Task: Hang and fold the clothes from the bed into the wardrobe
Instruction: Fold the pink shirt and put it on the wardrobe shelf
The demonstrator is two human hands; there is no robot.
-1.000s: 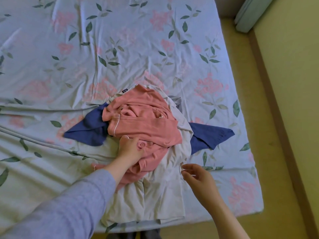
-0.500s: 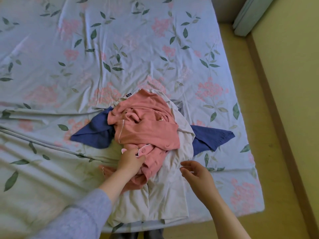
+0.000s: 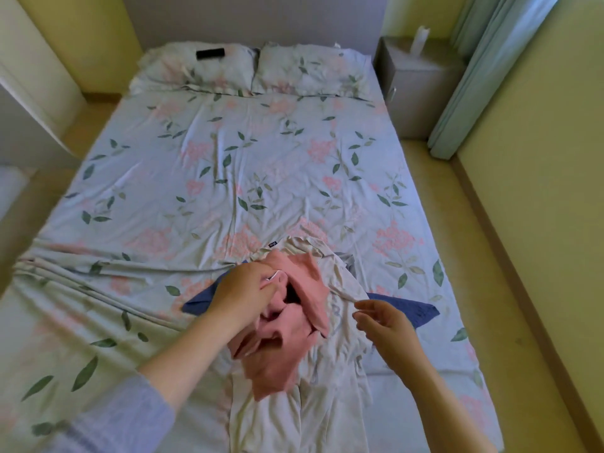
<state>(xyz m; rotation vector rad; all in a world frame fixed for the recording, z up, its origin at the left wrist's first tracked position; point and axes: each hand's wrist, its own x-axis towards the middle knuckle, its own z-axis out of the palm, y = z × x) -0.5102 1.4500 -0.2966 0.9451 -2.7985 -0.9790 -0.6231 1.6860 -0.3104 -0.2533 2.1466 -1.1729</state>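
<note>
A bed [image 3: 261, 178] under a floral sheet fills the room on my feed. I place everything against the pink garment [image 3: 277, 348] heaped near the bed's foot end. Far up and left of the pink garment, a black object [image 3: 210, 53] lies on a pillow [image 3: 196, 71]. At the pink garment's upper left edge, my left grip [image 3: 243, 291] is closed on the cloth, fingers curled round it beside a strip of white piping, and that part is raised off the heap. Beneath the pink garment spreads a cream garment [image 3: 294, 420], running down to the bed's near edge. Under both, a blue garment [image 3: 411, 310] pokes out to the left and the right. Just right of the pink garment, my right grip [image 3: 384, 322] hovers over the cream cloth, fingers loosely curled, holding nothing. Far up and right of the pink garment stand a grey nightstand [image 3: 415, 83] and a pale green curtain [image 3: 483, 76].
</note>
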